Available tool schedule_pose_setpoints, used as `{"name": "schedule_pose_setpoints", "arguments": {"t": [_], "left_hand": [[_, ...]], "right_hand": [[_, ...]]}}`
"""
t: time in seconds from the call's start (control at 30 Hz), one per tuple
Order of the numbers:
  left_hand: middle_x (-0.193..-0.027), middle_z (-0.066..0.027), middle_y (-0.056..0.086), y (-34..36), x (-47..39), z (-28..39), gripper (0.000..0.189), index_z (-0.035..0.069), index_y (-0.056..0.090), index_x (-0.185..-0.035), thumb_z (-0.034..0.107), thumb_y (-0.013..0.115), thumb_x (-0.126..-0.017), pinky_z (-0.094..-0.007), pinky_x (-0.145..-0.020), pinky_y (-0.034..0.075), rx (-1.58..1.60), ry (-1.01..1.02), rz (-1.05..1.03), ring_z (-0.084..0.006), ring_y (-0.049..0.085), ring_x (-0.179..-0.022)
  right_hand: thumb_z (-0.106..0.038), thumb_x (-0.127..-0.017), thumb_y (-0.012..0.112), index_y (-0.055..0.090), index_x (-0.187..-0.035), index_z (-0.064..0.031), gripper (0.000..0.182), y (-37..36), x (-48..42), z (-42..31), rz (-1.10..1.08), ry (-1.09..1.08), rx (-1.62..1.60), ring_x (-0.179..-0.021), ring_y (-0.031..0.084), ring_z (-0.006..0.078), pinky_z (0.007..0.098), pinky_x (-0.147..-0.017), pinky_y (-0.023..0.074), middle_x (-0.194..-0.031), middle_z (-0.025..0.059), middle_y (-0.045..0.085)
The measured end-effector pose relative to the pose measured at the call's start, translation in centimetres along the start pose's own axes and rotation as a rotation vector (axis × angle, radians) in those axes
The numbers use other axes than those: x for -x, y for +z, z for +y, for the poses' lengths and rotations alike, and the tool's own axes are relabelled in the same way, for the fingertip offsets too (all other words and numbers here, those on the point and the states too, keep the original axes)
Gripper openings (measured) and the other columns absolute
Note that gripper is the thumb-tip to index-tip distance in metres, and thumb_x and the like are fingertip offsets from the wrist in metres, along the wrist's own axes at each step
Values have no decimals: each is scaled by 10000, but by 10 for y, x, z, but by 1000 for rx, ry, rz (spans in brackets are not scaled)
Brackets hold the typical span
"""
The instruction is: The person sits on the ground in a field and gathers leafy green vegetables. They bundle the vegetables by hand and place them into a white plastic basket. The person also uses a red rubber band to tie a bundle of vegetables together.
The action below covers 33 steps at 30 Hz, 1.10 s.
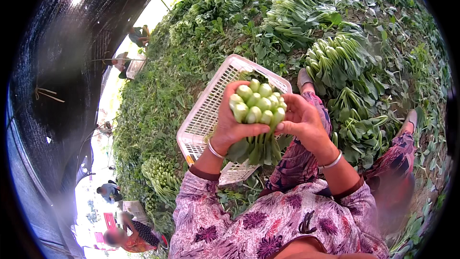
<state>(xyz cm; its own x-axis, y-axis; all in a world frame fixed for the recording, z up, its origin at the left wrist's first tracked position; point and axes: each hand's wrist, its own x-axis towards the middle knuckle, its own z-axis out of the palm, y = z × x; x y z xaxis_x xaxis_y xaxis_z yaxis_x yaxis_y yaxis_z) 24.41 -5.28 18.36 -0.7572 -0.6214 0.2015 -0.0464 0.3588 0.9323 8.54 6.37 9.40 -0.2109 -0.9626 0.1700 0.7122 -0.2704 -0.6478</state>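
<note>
A bundle of leafy greens, like bok choy (259, 104), is held between both hands with its pale cut stem ends facing up and its leaves hanging down. My left hand (235, 118) wraps the bundle's left side, thumb across the front. On the right side, my right hand (302, 120) has its thumb and fingers against the outer stems. Beneath the bundle stands a white perforated plastic crate (201, 115), tilted in view, with some greens at its far end. How full the crate is cannot be seen.
Piles of harvested greens (334, 57) lie to the right, with another pile (291, 14) farther off. A heap of greens (160, 178) lies at lower left. Dark shade netting (64, 54) hangs at left. Several people are at the left edge, one person (134, 235) near red crates.
</note>
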Motion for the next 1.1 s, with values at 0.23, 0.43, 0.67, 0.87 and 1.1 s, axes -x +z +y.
{"name": "schedule_pose_setpoints", "arguments": {"t": [0.23,0.43,0.67,0.87,1.1], "left_hand": [[-1248,-93,546,51,7,-60,966,26,384,-1350,123,948,-572,-360,-1004,501,188,-154,0,-199,581,-1155],[-1244,-87,535,58,-3,-57,988,31,374,-1368,152,953,-577,-356,-999,497,46,-124,-46,-202,581,-1139],[-1240,-82,534,55,-19,-46,1001,34,387,-1373,177,971,-572,-368,-1000,489,-407,84,-199,-209,570,-1136],[-1241,-75,543,49,-28,-64,1020,50,399,-1370,151,974,-534,-355,-1027,464,-187,-23,-322,-192,550,-1148],[-1219,-44,523,48,-17,-60,983,60,420,-1349,211,980,-555,-329,-1023,433,-124,-93,-240,-168,520,-1143]], "right_hand": [[23,-841,751,451,-1384,93,624,-55,32,10,105,104,-4,-879,689,163,281,-726,595,-1137,146,649],[15,-842,759,531,-1269,91,490,-63,38,8,200,122,-60,-779,692,147,273,-662,592,-960,117,692],[20,-840,757,539,-1242,98,464,-76,41,10,197,120,-117,-775,697,164,280,-664,596,-974,132,692],[39,-813,754,548,-1237,104,477,-86,40,23,197,91,-34,-787,701,179,297,-677,603,-989,147,689],[-9,-829,781,378,-1332,59,648,-71,38,23,179,55,-77,-869,695,203,334,-700,626,-1134,167,618]]}}
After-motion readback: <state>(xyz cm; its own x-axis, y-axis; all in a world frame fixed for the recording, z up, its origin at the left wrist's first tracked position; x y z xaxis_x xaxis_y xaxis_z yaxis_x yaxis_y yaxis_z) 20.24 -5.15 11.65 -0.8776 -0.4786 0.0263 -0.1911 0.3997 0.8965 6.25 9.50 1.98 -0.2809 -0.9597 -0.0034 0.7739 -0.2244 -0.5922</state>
